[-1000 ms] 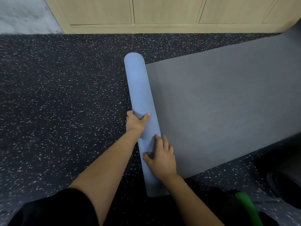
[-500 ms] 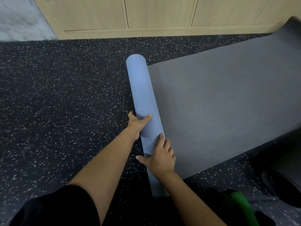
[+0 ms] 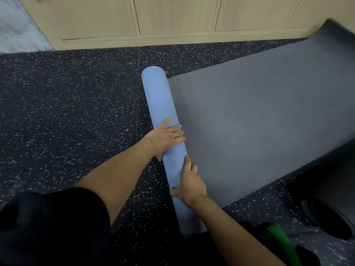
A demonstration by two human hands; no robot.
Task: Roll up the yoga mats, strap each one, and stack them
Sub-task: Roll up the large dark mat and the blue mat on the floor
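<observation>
- Through the head camera I see a dark speckled floor (image 3: 67, 112) filling most of the view.
- The unrolled part of the yoga mat (image 3: 259, 121), grey side up, lies flat on that floor to the right. Its far right corner curls upward near the cabinets.
- A row of pale wooden cabinets (image 3: 172, 14) runs along the top edge, behind the mat.
- The rolled part of the mat (image 3: 159, 96), blue on the outside, lies as a long tube along the left edge of the grey sheet. It touches the sheet and runs from near the cabinets toward the person.
- A black sleeve (image 3: 53, 227) covers the left upper arm at the bottom left; both forearms below it are bare.
- The left hand (image 3: 167, 135) rests across the top of the roll near its middle. The fingers are straight and close together and reach over to the grey side; the thumb is spread toward the far end.
- The right hand (image 3: 192, 185) clasps the roll nearer the person, thumb wrapped over its left side and fingers curled along its right side.
- A dark rounded object (image 3: 326, 217) sits at the lower right; I cannot tell what it is.
- A green strip (image 3: 282, 240) shows beside the right forearm.
</observation>
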